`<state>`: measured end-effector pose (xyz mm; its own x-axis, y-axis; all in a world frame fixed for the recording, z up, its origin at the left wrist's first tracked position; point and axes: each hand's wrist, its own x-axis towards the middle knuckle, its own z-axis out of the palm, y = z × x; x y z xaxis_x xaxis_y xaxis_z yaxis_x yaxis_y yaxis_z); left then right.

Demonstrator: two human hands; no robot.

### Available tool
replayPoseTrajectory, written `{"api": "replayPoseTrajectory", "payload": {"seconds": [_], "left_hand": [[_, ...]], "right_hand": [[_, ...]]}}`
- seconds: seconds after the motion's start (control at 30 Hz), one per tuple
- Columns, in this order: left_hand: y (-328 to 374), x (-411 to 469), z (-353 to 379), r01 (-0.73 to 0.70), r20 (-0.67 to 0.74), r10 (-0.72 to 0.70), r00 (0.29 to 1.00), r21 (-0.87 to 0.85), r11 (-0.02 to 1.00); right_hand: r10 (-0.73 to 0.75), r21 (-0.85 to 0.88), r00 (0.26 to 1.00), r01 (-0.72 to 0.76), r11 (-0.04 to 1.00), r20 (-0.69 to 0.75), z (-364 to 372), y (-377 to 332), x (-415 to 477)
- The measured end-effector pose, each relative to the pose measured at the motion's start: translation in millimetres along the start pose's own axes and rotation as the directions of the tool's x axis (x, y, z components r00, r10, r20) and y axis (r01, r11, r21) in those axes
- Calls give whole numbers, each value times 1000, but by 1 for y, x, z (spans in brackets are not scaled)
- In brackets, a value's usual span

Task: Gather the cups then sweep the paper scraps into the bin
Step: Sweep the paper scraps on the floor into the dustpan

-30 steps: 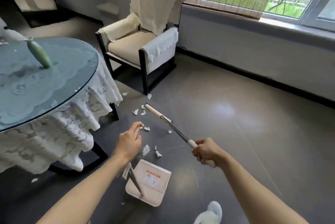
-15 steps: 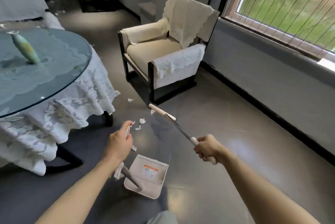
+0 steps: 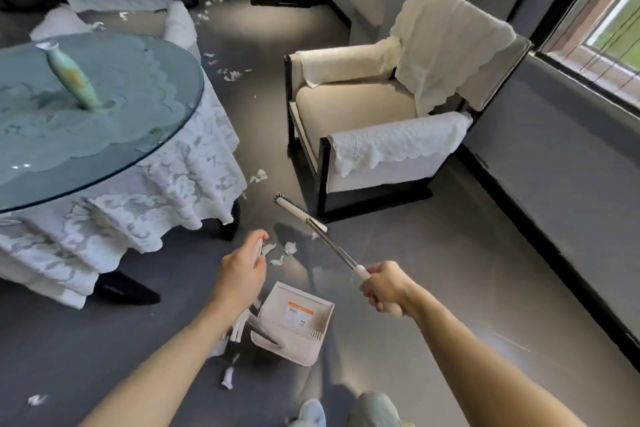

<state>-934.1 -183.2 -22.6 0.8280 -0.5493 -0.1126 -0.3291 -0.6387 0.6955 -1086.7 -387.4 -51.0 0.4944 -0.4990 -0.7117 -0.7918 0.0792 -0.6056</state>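
My right hand [image 3: 386, 286] is curled tight round the broom [image 3: 300, 212] handle, and my left hand [image 3: 242, 271] grips the dustpan [image 3: 294, 340] handle. Paper scraps [image 3: 289, 248] lie on the grey floor [image 3: 415, 253] between broom head and dustpan, with a round table [image 3: 145, 80] on the left and an armchair [image 3: 349, 108] ahead.
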Motion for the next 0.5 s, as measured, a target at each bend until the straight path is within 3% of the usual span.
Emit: {"api": "replayPoseTrajectory", "payload": {"seconds": [0.27, 0.5], "left_hand": [[26, 67, 32, 143, -94, -144, 985, -19, 990], [29, 108, 64, 304, -223, -295, 929, 5, 953]], "right_hand": [[-53, -133, 992, 68, 989, 113, -48, -88, 113], [-55, -249, 981, 101, 963, 186, -78, -156, 225]]}}
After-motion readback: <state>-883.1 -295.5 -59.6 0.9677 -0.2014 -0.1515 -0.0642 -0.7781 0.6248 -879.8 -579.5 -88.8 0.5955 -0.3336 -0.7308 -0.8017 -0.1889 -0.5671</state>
